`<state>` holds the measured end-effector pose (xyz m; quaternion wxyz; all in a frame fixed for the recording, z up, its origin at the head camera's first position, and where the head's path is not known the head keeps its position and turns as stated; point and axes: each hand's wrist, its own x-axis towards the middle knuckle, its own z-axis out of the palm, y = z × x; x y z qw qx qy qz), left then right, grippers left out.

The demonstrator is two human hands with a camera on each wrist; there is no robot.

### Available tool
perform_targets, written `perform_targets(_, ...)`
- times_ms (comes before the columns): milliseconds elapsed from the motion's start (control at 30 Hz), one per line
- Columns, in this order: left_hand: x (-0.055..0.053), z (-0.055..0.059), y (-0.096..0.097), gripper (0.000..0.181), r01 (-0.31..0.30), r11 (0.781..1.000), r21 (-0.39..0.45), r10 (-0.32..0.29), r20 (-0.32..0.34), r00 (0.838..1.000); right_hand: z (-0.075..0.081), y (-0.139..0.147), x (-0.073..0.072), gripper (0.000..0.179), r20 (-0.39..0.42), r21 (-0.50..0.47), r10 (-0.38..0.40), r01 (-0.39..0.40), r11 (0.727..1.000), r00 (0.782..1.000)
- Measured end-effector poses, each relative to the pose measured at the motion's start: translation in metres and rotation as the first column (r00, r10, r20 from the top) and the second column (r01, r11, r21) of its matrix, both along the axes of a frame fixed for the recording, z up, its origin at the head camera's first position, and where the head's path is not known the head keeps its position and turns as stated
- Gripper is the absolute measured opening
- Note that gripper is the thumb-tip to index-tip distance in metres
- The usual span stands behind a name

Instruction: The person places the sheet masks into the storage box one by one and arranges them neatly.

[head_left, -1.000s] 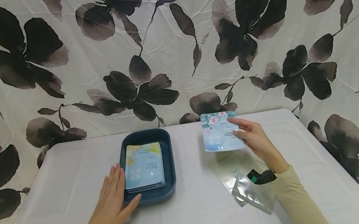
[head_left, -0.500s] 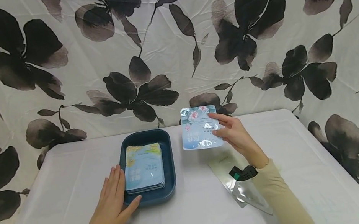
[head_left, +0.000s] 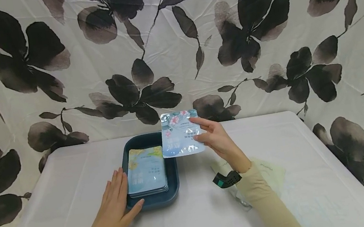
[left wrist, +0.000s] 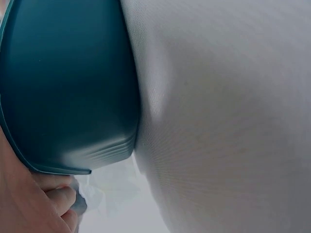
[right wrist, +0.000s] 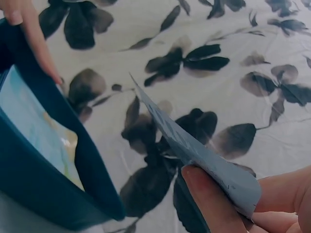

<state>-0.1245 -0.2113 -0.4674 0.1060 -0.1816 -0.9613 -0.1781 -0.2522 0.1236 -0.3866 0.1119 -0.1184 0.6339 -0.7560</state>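
Note:
My right hand (head_left: 221,141) pinches a blue sheet mask packet (head_left: 179,137) with pink flowers between thumb and fingers. The packet is raised, overlapping the far right corner of a dark teal tray (head_left: 173,187) in the head view. In the right wrist view the held packet (right wrist: 199,153) shows nearly edge-on, apart from the tray wall (right wrist: 92,150). Inside the tray lies a stack of blue packets with yellow flowers (head_left: 145,174). Straight fingers of my left hand (head_left: 111,208) rest against the tray's left side, thumb at its near corner. The left wrist view shows the tray's outer wall (left wrist: 68,82) close up.
Beneath the right forearm, a pale green packet (head_left: 271,168) lies on the white table (head_left: 198,221), and a silvery packet edge (head_left: 241,200) shows beside the sleeve. A floral cloth (head_left: 171,44) hangs behind the table's far edge.
My right hand has carried the flowered packet left, from over the loose packets to the tray's far right corner. The left hand and the tray have stayed in place.

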Motion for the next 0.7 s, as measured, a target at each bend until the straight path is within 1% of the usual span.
perform_targets(267, -0.001, -0.002, -0.001, 0.093, 0.005, 1.000, -0.005, -0.005, -0.019, 1.000, -0.009, -0.032, 0.002, 0.059, -0.001, 0.001, 0.027, -0.027, 1.000, 1.000)
perform_targets(433, -0.001, -0.003, -0.001, 0.093, 0.009, 1.000, 0.000, -0.009, -0.025, 1.000, -0.017, -0.051, 0.002, 0.058, 0.007, 0.039, 0.058, -0.059, 0.998, 0.998)
perform_targets(567, -0.001, -0.003, -0.001, 0.093, 0.009, 1.000, 0.006, -0.008, -0.025, 1.000, -0.024, -0.067, 0.002, 0.059, 0.019, 0.087, 0.097, -0.098, 0.991, 0.995)
perform_targets(700, -0.001, -0.003, -0.001, 0.093, 0.011, 1.000, 0.010, -0.010, -0.030, 1.000, -0.029, -0.080, 0.004, 0.061, 0.016, 0.171, 0.145, -0.146, 0.974, 0.989)
